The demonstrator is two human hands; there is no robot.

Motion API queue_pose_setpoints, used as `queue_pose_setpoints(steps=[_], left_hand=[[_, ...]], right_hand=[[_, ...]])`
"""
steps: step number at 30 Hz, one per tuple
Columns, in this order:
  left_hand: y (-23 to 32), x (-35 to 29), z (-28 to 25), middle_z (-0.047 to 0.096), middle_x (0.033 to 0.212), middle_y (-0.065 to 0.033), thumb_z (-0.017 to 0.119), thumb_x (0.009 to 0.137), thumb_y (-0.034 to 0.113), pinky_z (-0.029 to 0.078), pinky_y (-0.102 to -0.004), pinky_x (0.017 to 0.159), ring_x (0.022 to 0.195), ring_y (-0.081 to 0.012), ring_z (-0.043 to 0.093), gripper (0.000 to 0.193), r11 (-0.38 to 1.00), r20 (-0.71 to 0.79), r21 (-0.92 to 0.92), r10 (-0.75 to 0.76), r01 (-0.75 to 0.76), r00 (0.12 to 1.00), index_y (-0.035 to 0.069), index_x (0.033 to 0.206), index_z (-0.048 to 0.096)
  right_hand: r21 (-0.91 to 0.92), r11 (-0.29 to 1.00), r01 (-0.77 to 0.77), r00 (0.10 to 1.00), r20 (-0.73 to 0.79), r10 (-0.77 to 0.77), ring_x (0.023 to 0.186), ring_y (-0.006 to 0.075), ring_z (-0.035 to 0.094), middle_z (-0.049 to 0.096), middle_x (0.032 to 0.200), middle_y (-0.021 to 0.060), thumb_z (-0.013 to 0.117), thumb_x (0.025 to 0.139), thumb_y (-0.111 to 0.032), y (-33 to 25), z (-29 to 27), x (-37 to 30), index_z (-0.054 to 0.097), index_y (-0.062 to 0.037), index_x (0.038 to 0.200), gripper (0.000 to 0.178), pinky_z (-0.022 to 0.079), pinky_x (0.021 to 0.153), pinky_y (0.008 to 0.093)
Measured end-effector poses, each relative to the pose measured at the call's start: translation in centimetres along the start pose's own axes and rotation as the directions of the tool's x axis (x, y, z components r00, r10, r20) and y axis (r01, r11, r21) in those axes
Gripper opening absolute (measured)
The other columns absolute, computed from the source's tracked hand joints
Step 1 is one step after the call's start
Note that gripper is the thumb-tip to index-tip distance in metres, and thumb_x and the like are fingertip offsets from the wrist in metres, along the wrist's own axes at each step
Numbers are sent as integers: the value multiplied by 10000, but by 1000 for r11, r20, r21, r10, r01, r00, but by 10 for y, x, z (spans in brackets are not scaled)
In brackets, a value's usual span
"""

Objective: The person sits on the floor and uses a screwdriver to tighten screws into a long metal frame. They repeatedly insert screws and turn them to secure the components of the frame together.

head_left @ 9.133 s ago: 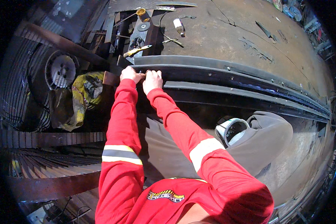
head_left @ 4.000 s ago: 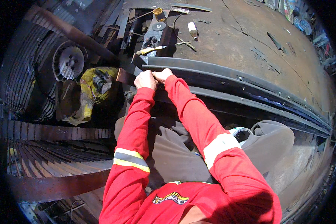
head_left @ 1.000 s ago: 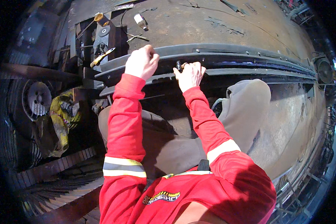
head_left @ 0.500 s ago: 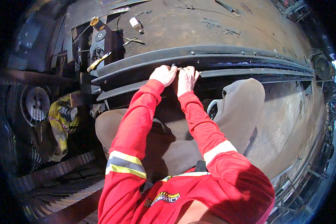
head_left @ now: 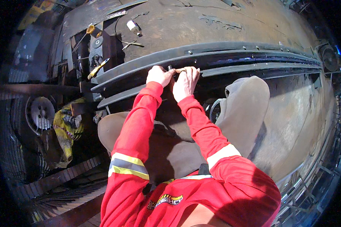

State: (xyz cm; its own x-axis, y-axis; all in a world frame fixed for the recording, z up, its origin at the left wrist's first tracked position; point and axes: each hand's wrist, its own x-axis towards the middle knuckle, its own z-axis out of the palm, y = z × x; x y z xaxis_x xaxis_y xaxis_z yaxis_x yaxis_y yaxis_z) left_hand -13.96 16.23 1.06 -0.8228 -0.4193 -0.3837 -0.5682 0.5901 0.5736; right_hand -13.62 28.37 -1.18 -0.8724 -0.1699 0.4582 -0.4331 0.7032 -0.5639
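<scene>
head | left hand (head_left: pixel 159 76), right hand (head_left: pixel 185 83) curled at dark cylinder (head_left: pixel 169 67), can't tell grip | long axis pointing forward

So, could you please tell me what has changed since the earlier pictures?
The left hand and right hand have moved rightward along the dark metal bars from their left end. The left, apart a second ago, has rejoined the right at a small dark cylindrical piece; which hand grips it is unclear. The paintbrush and bottle stayed put.
</scene>
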Motion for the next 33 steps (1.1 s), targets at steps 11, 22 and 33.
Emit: queue_pose_setpoints(steps=[11, 22, 33], left_hand=[[-11, 14, 5, 683, 882, -227, 585, 765, 486, 502, -381, 844, 907, -333, 666, 506, 988, 79, -155, -12, 24, 997, 8, 858, 722], [-10, 12, 3, 688, 870, -222, 589, 749, 510, 485, -376, 867, 924, -333, 662, 539, 986, 55, -145, -75, 83, 996, -12, 798, 715], [0, -1, 1, 692, 822, -212, 678, 694, 451, 519, -353, 791, 809, -296, 690, 499, 984, -50, -167, -66, 56, 997, -27, 830, 720]], right_hand=[[-65, 997, 47, 998, -29, -49, 1113, 289, 443, 525, 983, 110, 564, 793, -111, 6, 16, -9, 593, 3, 846, 128, 234, 1112, 522], [-16, 1000, 13, 1000, 4, -13, 1140, 308, 424, 523, 1012, 113, 592, 781, -147, -1, 10, -6, 592, 10, 854, 174, 203, 1109, 548], [-21, 999, -41, 999, 15, 42, 1145, 303, 425, 520, 1011, 134, 582, 777, -126, 1, 10, -7, 577, -17, 872, 145, 199, 1118, 527]])
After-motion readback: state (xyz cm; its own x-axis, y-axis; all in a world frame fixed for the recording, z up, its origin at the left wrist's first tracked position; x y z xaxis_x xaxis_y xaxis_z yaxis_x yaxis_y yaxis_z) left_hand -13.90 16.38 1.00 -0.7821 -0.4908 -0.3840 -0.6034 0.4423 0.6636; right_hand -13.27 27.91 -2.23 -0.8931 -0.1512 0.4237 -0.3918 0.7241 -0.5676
